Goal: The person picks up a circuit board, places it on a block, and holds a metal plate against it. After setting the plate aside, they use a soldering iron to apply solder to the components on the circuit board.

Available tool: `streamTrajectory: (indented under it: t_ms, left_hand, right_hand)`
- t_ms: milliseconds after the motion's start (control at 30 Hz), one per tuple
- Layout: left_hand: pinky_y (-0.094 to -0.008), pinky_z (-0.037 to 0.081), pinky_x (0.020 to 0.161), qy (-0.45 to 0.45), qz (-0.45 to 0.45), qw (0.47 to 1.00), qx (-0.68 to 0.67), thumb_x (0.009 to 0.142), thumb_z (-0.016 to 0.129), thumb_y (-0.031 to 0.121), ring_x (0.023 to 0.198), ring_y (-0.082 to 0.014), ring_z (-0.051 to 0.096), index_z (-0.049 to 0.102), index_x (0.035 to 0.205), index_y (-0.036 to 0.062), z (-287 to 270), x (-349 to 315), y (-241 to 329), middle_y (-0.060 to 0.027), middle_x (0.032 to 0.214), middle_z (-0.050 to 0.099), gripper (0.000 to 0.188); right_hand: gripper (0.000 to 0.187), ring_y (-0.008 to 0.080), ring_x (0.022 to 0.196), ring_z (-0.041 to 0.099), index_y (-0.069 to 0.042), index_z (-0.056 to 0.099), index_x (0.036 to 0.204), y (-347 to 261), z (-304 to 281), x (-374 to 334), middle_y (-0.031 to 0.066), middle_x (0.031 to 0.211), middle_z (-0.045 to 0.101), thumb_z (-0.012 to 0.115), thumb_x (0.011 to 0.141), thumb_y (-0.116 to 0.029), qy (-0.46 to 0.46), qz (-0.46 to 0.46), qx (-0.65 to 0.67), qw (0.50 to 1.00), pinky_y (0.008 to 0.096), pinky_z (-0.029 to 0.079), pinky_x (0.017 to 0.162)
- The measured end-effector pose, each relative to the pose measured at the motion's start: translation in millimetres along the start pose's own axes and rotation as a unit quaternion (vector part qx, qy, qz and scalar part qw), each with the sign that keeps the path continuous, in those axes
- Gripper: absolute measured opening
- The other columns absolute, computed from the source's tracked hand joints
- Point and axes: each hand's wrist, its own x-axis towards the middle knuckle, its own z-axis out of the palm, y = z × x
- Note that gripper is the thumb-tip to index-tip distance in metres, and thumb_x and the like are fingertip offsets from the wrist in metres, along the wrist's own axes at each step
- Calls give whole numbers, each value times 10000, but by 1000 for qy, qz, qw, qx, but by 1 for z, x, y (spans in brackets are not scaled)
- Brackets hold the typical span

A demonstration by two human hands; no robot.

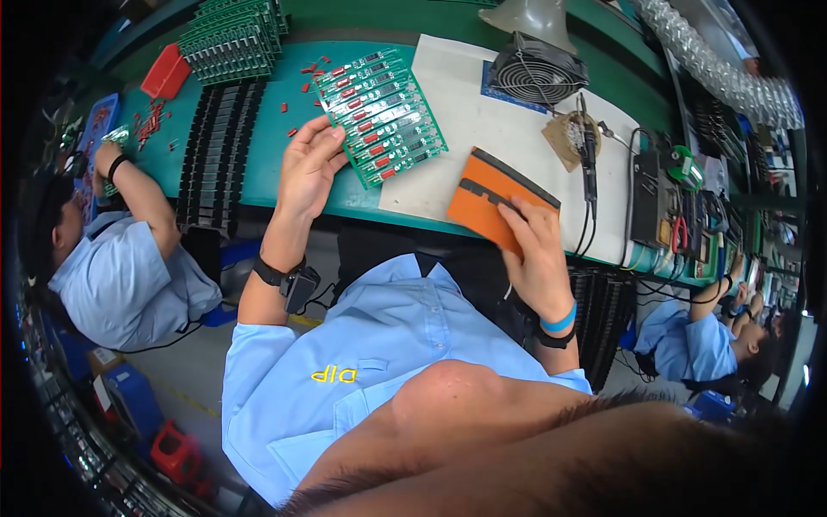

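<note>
My left hand point(310, 168) pinches the left edge of a green circuit board panel point(383, 116) between thumb and fingers. The panel is tilted above the bench and carries rows of small red and black parts. In my right hand point(538, 250) is a flat orange plate point(495, 207) with black strips along its far edge and across its middle. My thumb is mostly under the plate and the fingers lie over its right side. The plate is to the right of the panel, apart from it, over the bench's near edge.
A fan point(538, 69) stands at the back, with a soldering iron point(589, 151) right of it. Black rails point(220, 155) cross the left of the green mat, below stacked circuit boards point(231, 43) and a red bin point(165, 73). Co-workers sit on both sides.
</note>
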Motion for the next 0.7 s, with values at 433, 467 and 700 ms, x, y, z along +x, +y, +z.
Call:
streamTrajectory:
  t_ms: [433, 467, 700]
  left_hand:
    - [-343, 605, 943, -65, -1, 998, -13, 1046, 682, 37, 1101, -164, 717, 592, 1339, -18, 33, -28, -30, -114, 1210, 728, 311]
    - [-337, 603, 945, -68, -1, 998, -11, 1046, 682, 35, 1100, -161, 717, 593, 1337, -19, 36, -29, -32, -113, 1211, 727, 309]
    - [-304, 592, 954, -77, -13, 997, -3, 1034, 688, 7, 1095, -151, 715, 591, 1335, -29, 50, -40, -40, -117, 1210, 725, 319]
  right_hand:
    - [416, 153, 1130, 668, 27, 504, 1498, 20, -3, 21, 117, 1319, 697, 596, 1098, -44, 225, 172, 470, 836, 316, 515, 1009]
    - [488, 169, 1163, 667, 32, 455, 1533, 17, 5, 27, 134, 1344, 686, 624, 1084, -51, 203, 172, 512, 817, 323, 519, 1024]
    - [761, 237, 1282, 645, 51, 368, 1584, 5, 30, 58, 192, 1406, 650, 794, 965, -66, 117, 182, 550, 807, 370, 529, 1085]
